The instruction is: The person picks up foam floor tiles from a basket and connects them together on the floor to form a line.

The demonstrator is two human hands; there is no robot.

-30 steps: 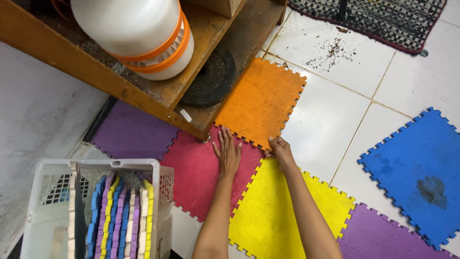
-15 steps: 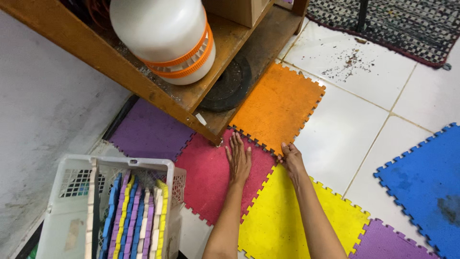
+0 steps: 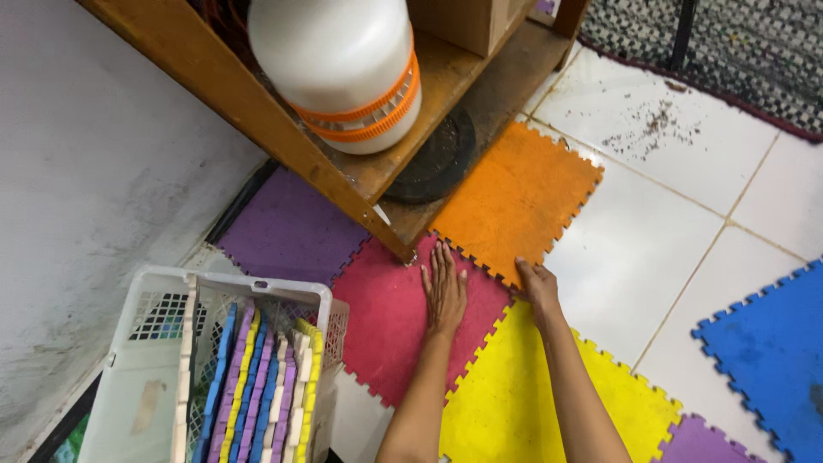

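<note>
My left hand (image 3: 444, 287) lies flat, fingers together, on a red foam puzzle mat (image 3: 394, 321), close to its toothed seam with an orange mat (image 3: 514, 197). At the corner where the orange, red and yellow mats meet, my right hand (image 3: 538, 287) presses down with its fingertips on the orange mat's edge. The yellow mat (image 3: 506, 394) lies under my right forearm. A purple mat (image 3: 291, 231) sits to the left of the red one, partly under a shelf. Neither hand holds anything.
A wooden shelf (image 3: 257, 111) overhangs the mats, carrying a white jug with orange bands (image 3: 339, 69) and a dark disc (image 3: 441, 159). A white plastic basket (image 3: 206, 377) with several coloured foam strips stands at lower left. A blue mat (image 3: 771, 351) and another purple mat (image 3: 699, 441) lie right on white tiles.
The view has shifted, so everything sits lower and further right in frame. Both hands stay on the same mat seam, the right hand still at the orange corner.
</note>
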